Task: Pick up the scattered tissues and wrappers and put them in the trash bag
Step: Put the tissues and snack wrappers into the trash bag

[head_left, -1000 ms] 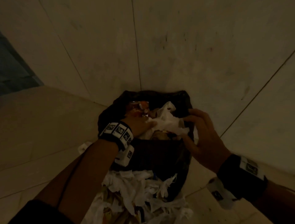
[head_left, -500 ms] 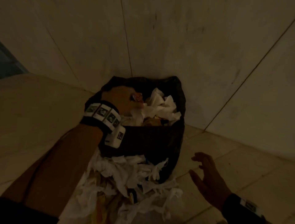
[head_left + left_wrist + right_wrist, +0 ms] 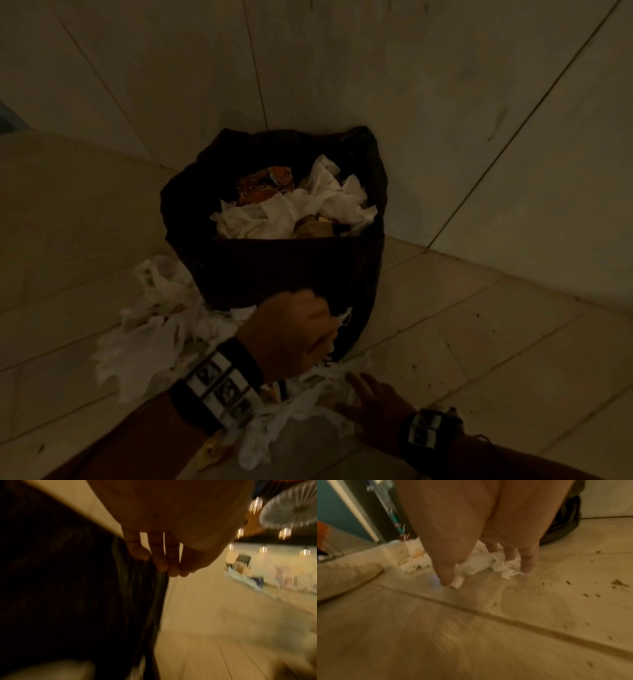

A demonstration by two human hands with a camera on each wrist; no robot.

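A black trash bag (image 3: pixel 291 270) stands open in the wall corner, holding white tissues (image 3: pixel 329 195) and an orange wrapper (image 3: pixel 263 185). More white tissues (image 3: pixel 144 346) and a yellow wrapper (image 3: pixel 212 452) lie heaped on the floor in front of it. My left hand (image 3: pixel 298 329) hangs over this heap beside the bag's front wall (image 3: pixel 68 588). Its fingers (image 3: pixel 161 563) are relaxed and hold nothing. Lower right, my right hand (image 3: pixel 363 390) is down on the floor litter. Its thumb and fingers (image 3: pixel 526 563) close on a crumpled white tissue (image 3: pixel 477 563).
Tiled walls meet just behind the bag. Dark crumbs (image 3: pixel 618 582) dot the tiled floor to the right. A pale shoe (image 3: pixel 342 577) and a green-striped pole (image 3: pixel 393 516) are at the left. Bare floor extends right of the bag (image 3: pixel 479 342).
My left hand came out of the bag and dropped in front of it. My right hand moved from the bag's rim down to the floor and took hold of a tissue.
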